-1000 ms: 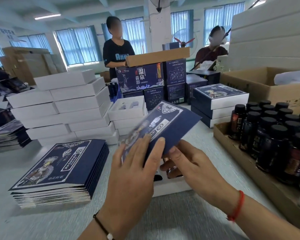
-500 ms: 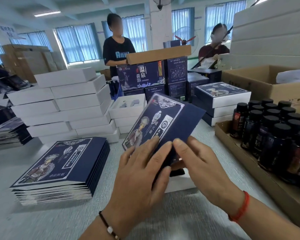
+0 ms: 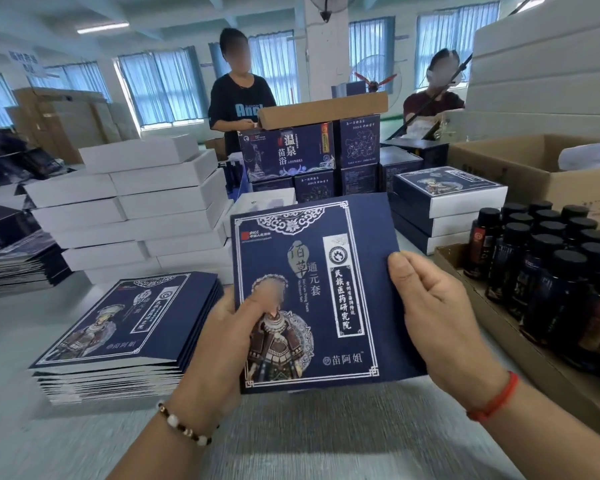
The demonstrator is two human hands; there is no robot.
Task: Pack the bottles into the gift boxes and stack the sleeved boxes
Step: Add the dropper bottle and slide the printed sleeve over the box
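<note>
- Our left hand grips the lower left edge of a flat navy sleeve, thumb pressed onto its printed face.
- Our right hand holds the sleeve's right edge, fingers curled round it (the sleeve stands nearly upright, printed side toward us, raised above the table).
- A stack of flat sleeves lies on the table to the left, near our left hand.
- The dark bottles stand packed together in a cardboard tray at the right.
- Three sleeved boxes sit stacked beyond the sleeve; a pile of white boxes rises at the left.
</note>
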